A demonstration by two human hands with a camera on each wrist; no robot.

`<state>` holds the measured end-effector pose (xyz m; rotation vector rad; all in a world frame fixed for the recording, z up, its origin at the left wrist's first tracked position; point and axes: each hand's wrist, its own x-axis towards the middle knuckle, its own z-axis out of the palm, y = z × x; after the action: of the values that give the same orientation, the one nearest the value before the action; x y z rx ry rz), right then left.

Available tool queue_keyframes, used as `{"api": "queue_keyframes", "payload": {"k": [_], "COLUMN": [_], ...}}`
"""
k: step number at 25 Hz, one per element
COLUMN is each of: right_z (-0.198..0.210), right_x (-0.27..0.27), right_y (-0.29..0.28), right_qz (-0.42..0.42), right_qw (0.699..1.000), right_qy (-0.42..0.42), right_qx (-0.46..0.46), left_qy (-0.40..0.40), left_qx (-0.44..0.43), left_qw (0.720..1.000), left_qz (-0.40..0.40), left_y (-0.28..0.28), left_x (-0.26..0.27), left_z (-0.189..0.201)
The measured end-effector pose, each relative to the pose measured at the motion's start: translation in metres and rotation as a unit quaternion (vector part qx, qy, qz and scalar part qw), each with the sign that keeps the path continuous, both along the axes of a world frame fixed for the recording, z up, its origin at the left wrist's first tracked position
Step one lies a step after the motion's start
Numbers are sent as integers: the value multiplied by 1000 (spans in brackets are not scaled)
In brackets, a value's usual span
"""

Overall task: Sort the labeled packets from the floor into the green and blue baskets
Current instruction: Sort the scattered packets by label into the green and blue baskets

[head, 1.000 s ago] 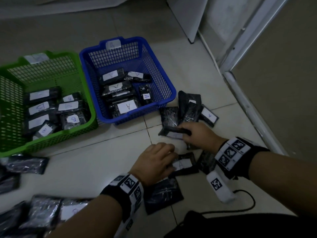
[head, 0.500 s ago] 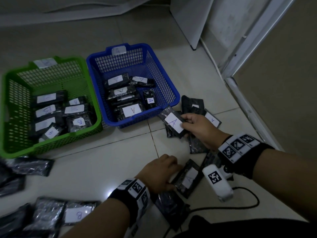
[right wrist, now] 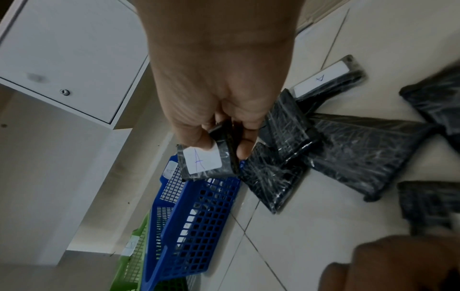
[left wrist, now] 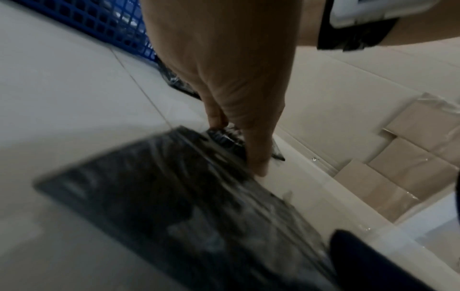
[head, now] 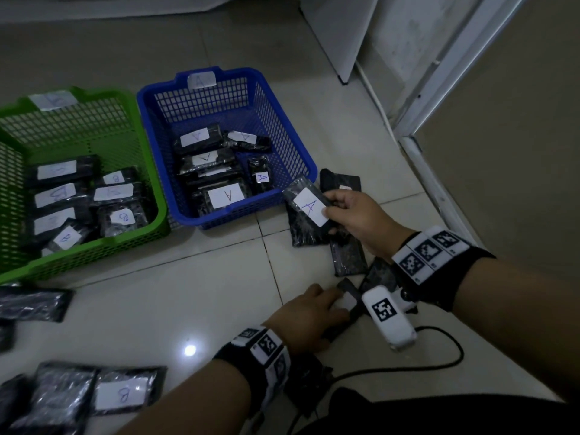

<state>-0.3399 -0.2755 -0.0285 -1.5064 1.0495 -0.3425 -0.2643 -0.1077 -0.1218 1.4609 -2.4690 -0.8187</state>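
Right hand (head: 354,215) raised beside blue basket (head: 301,158), pinching black packet (head: 309,205) labelled A. Left hand (head: 306,321) low, fingers curled on floor packet (head: 348,298), label unreadable.

The floor (head: 175,296) is laid with large pale glossy tiles split by thin dark grout lines; a small bright spot of reflected light (head: 190,350) sits at the lower centre of the head view. In the upper right, a white cabinet panel (head: 332,29) stands on the floor, and beside it a white door frame (head: 439,80) runs diagonally down to a pale threshold strip (head: 433,183). Beyond the strip, at the right edge, lies a duller beige surface (head: 518,152). The room is dim.
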Motion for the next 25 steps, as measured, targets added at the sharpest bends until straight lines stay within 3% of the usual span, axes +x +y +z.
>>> {"api": "queue_keyframes", "payload": {"k": [7, 13, 15, 17, 22, 25], "right_z": [-6, -7, -5, -6, 1, 7], "right_x": [-2, 11, 17, 22, 46, 72], "right_y": [-5, -4, -4, -5, -9, -21], "right_qz": [-18, -32, -59, -81, -44, 12], "right_qw": [1000, 999, 997, 994, 989, 975], "right_qy": [11, 3, -3, -8, 0, 54], "right_qx": [-11, -24, -53, -69, -142, -217], "left_qy": [163, 216, 239, 243, 291, 322], "left_qx": [80, 48, 88, 169, 330, 300], "left_qw": [978, 963, 947, 931, 888, 882], "left_qz": [100, 153, 196, 213, 135, 170], "left_y": [1, 3, 1, -1, -24, -35], "left_x": [35, 76, 86, 101, 158, 194], "left_z": [5, 0, 6, 17, 77, 122]}}
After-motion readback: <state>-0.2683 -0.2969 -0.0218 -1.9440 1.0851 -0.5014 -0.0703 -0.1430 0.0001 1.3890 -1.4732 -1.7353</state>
